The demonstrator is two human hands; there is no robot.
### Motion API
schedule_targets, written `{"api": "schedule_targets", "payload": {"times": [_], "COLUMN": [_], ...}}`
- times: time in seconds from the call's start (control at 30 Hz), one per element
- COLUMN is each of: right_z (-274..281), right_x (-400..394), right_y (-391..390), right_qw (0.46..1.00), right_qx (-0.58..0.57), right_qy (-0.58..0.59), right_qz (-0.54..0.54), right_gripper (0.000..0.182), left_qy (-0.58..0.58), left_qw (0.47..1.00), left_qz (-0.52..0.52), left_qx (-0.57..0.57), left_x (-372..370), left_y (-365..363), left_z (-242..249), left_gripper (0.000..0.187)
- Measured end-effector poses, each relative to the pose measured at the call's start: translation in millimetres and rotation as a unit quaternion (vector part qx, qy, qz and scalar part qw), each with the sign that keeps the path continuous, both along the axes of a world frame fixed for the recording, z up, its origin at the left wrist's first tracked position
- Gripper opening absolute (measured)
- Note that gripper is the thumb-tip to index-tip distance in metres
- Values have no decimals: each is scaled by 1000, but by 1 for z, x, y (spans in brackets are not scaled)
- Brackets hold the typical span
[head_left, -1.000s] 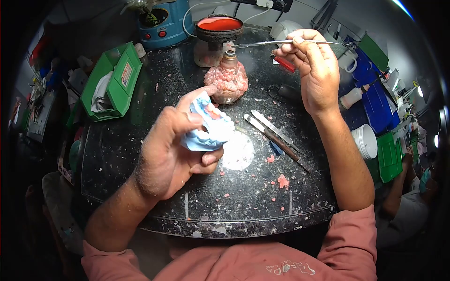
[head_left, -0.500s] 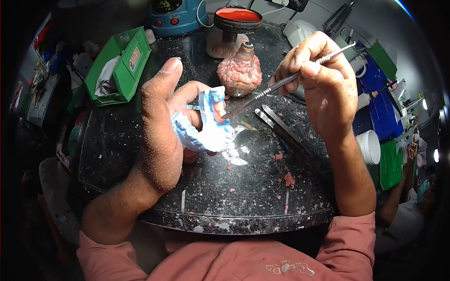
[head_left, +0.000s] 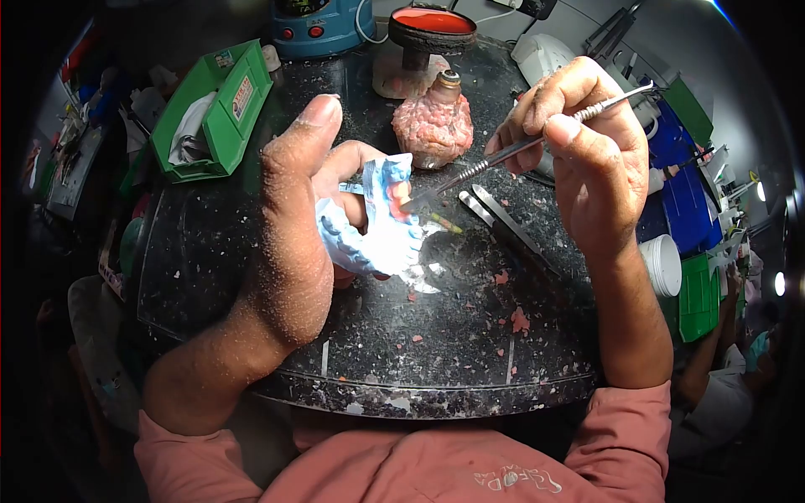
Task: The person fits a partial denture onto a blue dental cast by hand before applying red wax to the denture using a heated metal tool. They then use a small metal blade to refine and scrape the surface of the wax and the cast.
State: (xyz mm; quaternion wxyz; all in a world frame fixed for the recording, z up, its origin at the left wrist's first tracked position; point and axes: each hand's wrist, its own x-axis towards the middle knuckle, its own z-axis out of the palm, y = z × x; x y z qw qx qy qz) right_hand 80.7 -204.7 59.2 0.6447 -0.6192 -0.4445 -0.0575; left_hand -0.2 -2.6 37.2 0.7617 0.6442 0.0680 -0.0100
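Note:
A blue dental model [head_left: 381,239] with a pink and tooth-coloured patch on its right arm is held by my left hand [head_left: 298,226], whose fingers pass behind it and whose thumb points up. My right hand [head_left: 591,159] pinches a thin metal carving tool [head_left: 511,151] between thumb and fingers. The tool's flat tip is at the pink patch; whether it touches cannot be made out. Below the tool, metal tweezers [head_left: 507,222] lie on the dark speckled table [head_left: 453,335].
Behind the hands stand a lumpy pink-coated burner [head_left: 432,126], a round dish of red wax [head_left: 432,21] and a blue device [head_left: 323,33]. A green bin [head_left: 214,113] is at the left, a white tub [head_left: 661,264] at the right. Another person [head_left: 729,386] is at the far right.
My left hand and the model have shifted slightly to the right. My right hand and the tool have also moved a little right, the tool tip still beside the pink patch.

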Motion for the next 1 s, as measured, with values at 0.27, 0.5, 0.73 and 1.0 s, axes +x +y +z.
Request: {"api": "schedule_targets", "payload": {"times": [0.27, 0.5, 0.73, 1.0], "right_z": [0, 5, 4, 5], "right_x": [0, 0, -2, -2], "right_y": [1, 0, 3, 2], "right_qw": [1000, 1000, 999, 999], "right_qx": [5, 17, 24, 23], "right_qy": [-3, 7, -1, 1], "right_qz": [2, -13, -22, -28], "right_gripper": [18, 17, 17, 17], "left_qy": [11, -27, 3, 15], "left_qw": [1000, 999, 1000, 999], "left_qz": [-24, 41, -13, -42], "left_qx": [12, 4, 16, 14], "left_x": [-1, -2, -4, -6], "left_y": [2, -3, -2, 2], "left_z": [5, -2, 12, 16], "left_gripper": [94, 95, 94, 95]}}
